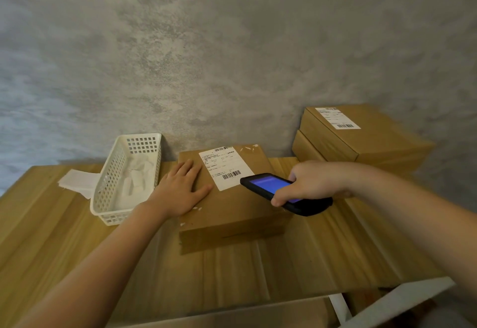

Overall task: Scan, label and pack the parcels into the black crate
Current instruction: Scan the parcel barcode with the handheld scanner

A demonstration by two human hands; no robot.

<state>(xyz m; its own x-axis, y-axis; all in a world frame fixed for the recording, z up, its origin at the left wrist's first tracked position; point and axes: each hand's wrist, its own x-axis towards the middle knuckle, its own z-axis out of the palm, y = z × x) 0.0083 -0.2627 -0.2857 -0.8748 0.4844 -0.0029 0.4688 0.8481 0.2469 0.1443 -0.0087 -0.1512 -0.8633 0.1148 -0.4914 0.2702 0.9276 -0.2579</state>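
The left hand (180,190) is lying flat, fingers spread, on the parcel (232,214) sitting mid-counter (64,245). The right hand (307,183) is gripping a scanner (263,185), hiding its middle, over the label (224,166), whose print is unreadable. No black crate is showing.

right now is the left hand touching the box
Touching. The head view shows the left hand lying flat, fingers straight, on top of the box beside its label.

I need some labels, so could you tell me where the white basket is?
The white basket sits left of centre on the table, just left of the left hand.
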